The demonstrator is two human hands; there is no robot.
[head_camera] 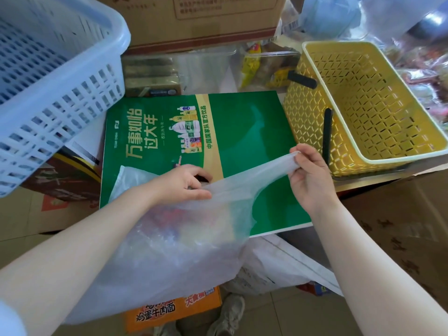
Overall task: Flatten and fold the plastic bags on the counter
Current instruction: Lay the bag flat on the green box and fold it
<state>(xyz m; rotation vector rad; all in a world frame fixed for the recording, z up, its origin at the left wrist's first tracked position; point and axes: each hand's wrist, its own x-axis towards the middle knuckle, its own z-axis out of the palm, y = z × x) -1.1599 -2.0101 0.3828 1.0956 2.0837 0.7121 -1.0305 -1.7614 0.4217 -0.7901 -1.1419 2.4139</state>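
Head view — plastic bag (169, 238) between hands

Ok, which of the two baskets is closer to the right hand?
The yellow basket, sitting just beyond the right hand at the green board's right edge. The blue basket is far off on the left side, past the left hand.

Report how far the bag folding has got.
Done: no folded bag shows anywhere in view. In hand: one translucent plastic bag, still crumpled; the right hand pinches its handle stretched out, the left hand grips its top edge over the green board. Left: flattening and folding it.
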